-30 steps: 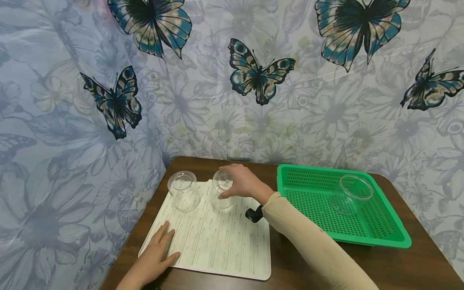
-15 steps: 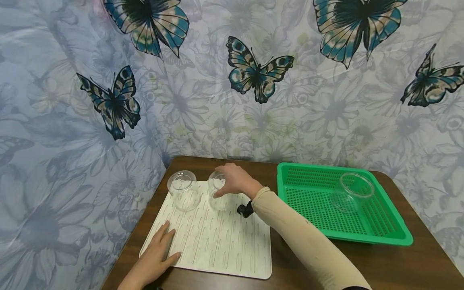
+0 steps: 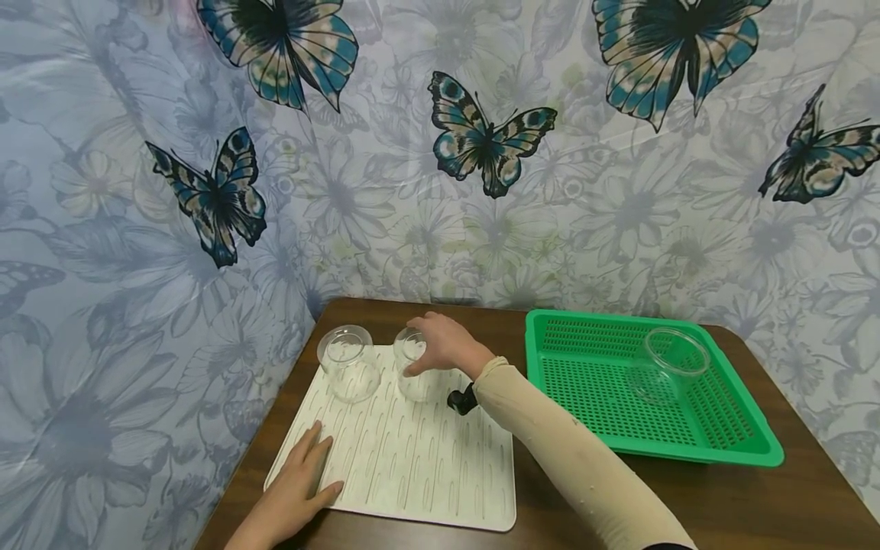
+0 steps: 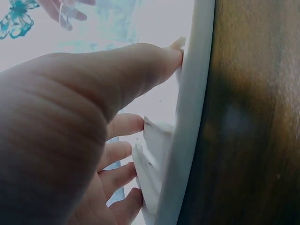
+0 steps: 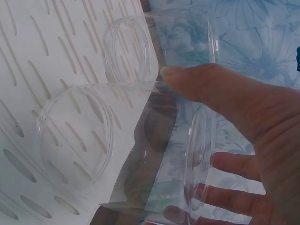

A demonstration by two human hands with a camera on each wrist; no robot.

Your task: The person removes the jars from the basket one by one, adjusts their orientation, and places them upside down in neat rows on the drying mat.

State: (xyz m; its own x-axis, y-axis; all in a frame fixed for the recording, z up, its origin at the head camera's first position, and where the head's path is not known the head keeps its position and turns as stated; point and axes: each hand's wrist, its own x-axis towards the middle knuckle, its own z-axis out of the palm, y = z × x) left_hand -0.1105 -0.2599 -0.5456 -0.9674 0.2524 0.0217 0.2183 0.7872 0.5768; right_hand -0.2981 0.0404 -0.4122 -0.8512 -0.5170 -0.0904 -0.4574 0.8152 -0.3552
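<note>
1. Butterfly-printed wall covering [image 3: 385, 260] backs a dark wood-look desk [image 3: 729, 496]; five coloured butterflies show on it.
2. At 12 o'clock from the mat's middle, the right hand [image 3: 447, 344] has its grip wrapped round a clear plastic cup [image 3: 414, 387], thumb on one side, fingers on the other, probably to keep it upright.
3. At 8 o'clock, the left hand [image 3: 292, 489] rests spread on the edge of the ridged white mat [image 3: 412, 466], its grip released; likely this steadies the mat.
4. At 11 o'clock, a second cup [image 3: 352, 367] stands on the mat. Both mat cups look base-up, perhaps because the rim gives firm footing.
5. At 2 o'clock, a green perforated basket [image 3: 694, 452] contains a third cup [image 3: 670, 367], apparently mouth-up.
6. Count: three cups, one mat, one basket.
</note>
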